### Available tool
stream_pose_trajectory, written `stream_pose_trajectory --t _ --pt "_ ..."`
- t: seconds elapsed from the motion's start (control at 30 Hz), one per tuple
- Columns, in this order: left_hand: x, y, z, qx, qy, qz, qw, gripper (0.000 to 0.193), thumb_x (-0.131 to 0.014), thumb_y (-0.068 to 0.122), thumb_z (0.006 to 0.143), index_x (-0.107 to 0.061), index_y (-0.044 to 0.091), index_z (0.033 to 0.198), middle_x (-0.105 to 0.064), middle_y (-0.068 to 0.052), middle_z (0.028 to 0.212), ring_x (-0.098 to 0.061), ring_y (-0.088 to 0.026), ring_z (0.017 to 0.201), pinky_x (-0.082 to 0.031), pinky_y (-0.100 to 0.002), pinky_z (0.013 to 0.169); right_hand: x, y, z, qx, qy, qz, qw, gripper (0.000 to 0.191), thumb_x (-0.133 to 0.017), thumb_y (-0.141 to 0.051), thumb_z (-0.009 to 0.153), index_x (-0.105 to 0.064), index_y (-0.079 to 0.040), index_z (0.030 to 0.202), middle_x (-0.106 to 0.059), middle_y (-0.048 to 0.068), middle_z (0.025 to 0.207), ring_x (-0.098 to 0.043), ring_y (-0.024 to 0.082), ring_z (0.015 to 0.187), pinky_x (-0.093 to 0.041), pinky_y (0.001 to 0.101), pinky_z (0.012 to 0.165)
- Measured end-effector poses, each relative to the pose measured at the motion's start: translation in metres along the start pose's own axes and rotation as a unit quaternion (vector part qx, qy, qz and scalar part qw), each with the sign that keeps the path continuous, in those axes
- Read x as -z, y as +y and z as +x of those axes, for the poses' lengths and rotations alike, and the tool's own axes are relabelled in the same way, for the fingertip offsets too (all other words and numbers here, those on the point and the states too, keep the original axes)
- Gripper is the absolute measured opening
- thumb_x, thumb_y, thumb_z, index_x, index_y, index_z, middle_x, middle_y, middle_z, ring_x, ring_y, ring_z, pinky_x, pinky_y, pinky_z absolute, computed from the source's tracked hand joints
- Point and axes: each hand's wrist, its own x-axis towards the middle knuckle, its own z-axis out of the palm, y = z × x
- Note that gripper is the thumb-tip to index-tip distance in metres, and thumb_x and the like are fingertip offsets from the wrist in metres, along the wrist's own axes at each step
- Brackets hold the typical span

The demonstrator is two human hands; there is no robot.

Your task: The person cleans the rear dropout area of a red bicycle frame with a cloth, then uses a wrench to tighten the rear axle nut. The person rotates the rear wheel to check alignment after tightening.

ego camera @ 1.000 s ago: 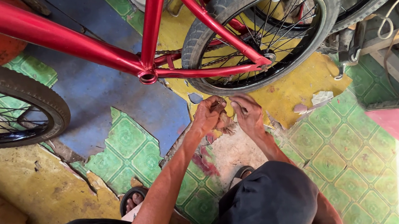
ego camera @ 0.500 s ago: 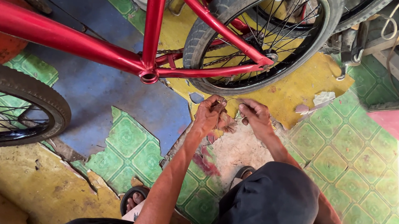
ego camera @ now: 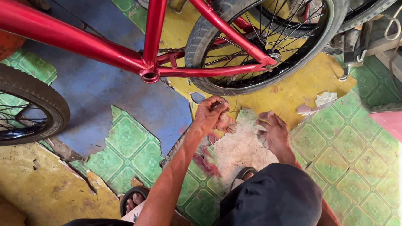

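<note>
The person crouches over a worn floor of cracked green tile and peeling yellow and blue paint, beside a red bike whose rear wheel stands just ahead of the hands. The left hand is curled narrow, fingertips pinched on something small and thin held low near the tyre; it may be a wire or a spoke, but it is too fine to tell. The right hand rests close to the floor, fingers half bent around a small yellowish piece, kind unclear. The two hands sit near each other, apart, over a bare patch of concrete. The front wheel stands well off to the left. The bike's wheels, chain and frame look assembled, so I judge the work to be at a small-parts stage: sorting or preparing pieces on the ground, nothing yet brought to the wheel itself.
</note>
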Motion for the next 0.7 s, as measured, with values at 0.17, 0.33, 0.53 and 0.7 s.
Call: stream_pose_trajectory --t 0.17,0.33,0.53,0.7 --pt "0.002 -0.001 0.000 -0.007 -0.020 0.010 1.000 0.013 -0.071 0.013 0.098 -0.072 0.001 0.104 -0.075 -0.005 0.087 -0.071 -0.012 0.081 -0.055 -0.028 0.064 -0.008 -0.020 -0.012 0.179 -0.047 -0.138 0.973 0.027 -0.055 -0.022 0.107 -0.064 -0.001 0.121 -0.072 0.012 0.108 -0.070 0.015 0.089 -0.056 0.0293 0.064" --pt "-0.003 0.006 -0.005 0.020 -0.032 -0.018 0.999 0.014 -0.068 0.012 0.099 -0.069 0.000 0.104 -0.077 -0.009 0.090 -0.070 -0.014 0.080 -0.060 -0.032 0.067 -0.041 -0.057 -0.019 0.343 -0.048 -0.252 0.904 0.026 -0.055 -0.015 0.111 -0.064 0.001 0.130 -0.075 0.011 0.112 -0.070 0.013 0.090 -0.055 0.0264 0.069" --pt "-0.011 0.034 -0.017 0.018 -0.044 -0.039 0.998 0.014 -0.064 0.012 0.100 -0.068 -0.001 0.103 -0.076 -0.011 0.089 -0.071 -0.016 0.076 -0.060 -0.035 0.064 -0.089 -0.080 -0.025 0.552 -0.067 -0.411 0.723 0.020 -0.066 -0.008 0.105 -0.072 0.000 0.121 -0.067 0.017 0.116 -0.067 0.020 0.094 -0.056 0.0279 0.074" --pt "-0.011 0.050 -0.028 0.077 -0.034 -0.050 0.995 0.014 -0.060 0.014 0.098 -0.065 0.001 0.102 -0.074 -0.010 0.086 -0.071 -0.017 0.069 -0.060 -0.040 0.055 -0.109 -0.068 -0.019 0.491 -0.073 -0.459 0.737 0.018 -0.069 -0.009 0.100 -0.074 -0.003 0.117 -0.074 0.014 0.113 -0.070 0.018 0.094 -0.060 0.0297 0.077"
